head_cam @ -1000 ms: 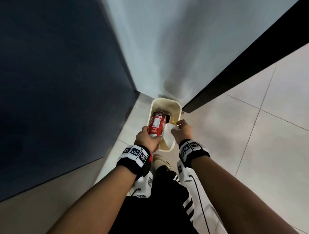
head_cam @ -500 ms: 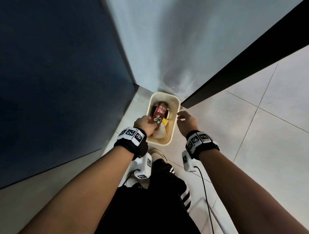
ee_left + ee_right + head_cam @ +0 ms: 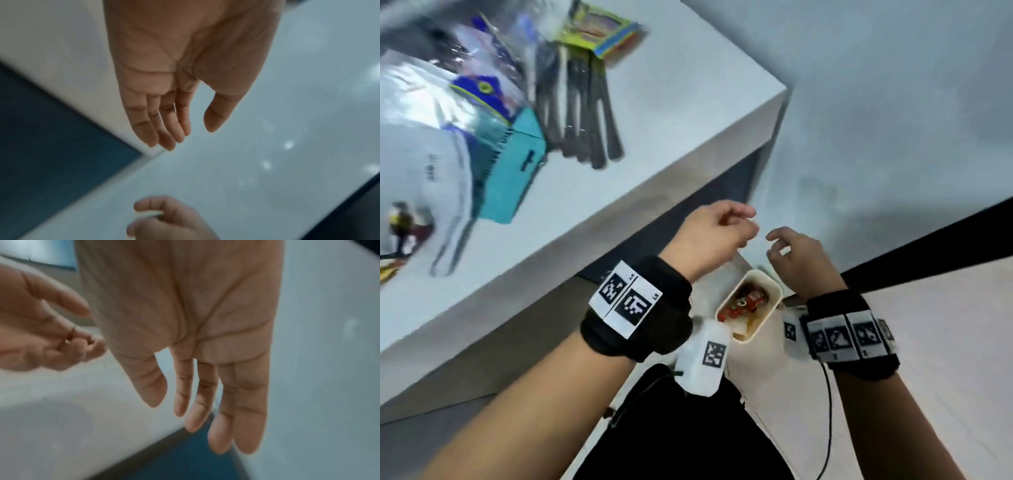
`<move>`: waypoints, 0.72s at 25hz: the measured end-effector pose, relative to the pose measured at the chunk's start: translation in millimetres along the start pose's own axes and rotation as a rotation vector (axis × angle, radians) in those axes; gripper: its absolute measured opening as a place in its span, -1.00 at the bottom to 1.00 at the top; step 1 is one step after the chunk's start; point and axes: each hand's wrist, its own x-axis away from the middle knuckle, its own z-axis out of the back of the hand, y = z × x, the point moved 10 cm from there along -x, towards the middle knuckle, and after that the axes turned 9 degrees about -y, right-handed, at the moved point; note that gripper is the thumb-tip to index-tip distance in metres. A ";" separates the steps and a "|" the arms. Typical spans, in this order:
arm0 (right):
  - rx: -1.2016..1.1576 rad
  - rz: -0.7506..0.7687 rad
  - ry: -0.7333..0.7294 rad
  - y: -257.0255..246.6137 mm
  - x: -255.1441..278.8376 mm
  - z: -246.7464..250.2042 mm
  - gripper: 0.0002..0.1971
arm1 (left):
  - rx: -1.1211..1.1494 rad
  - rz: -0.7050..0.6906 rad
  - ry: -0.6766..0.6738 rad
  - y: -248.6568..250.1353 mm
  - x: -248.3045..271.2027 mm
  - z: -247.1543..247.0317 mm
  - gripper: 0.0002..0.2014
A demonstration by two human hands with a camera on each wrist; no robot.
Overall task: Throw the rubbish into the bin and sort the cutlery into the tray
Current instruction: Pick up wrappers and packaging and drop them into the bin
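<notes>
A cream bin (image 3: pixel 773 287) stands on the floor below the table corner, with a red can (image 3: pixel 743 304) lying inside among other scraps. My left hand (image 3: pixel 717 230) hovers above and to the left of the bin, empty, fingers relaxed; the left wrist view shows its bare palm (image 3: pixel 164 91). Just right of it my right hand (image 3: pixel 796 255) is empty too, and the right wrist view shows its loose fingers (image 3: pixel 205 395). On the white table (image 3: pixel 688 102) lie several dark-handled cutlery pieces (image 3: pixel 582 113), blurred.
A teal box (image 3: pixel 512 171), a yellow-green packet (image 3: pixel 599 31) and clear plastic wrappers (image 3: pixel 428 113) crowd the tabletop's left part. A pale wall rises behind the bin, with a dark skirting strip (image 3: pixel 928 246) at the right. My dark trousers (image 3: pixel 681 428) fill the lower middle.
The left hand has let go of the red can, which now lies in the bin. Both hands have risen away from the bin, and the head view has swung up to the table.
</notes>
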 end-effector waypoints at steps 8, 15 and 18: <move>0.055 0.414 -0.118 -220.5 21.8 30.2 -0.74 | -0.082 -0.117 0.624 37.4 168.5 200.5 -0.83; 0.091 0.527 -0.246 -340.9 1.6 -45.9 -0.81 | -0.200 0.179 0.888 -37.4 258.5 310.4 -0.61; 0.220 0.519 -0.191 -378.4 -16.4 -71.8 -0.63 | -0.335 0.310 0.855 -57.8 260.2 331.1 -0.51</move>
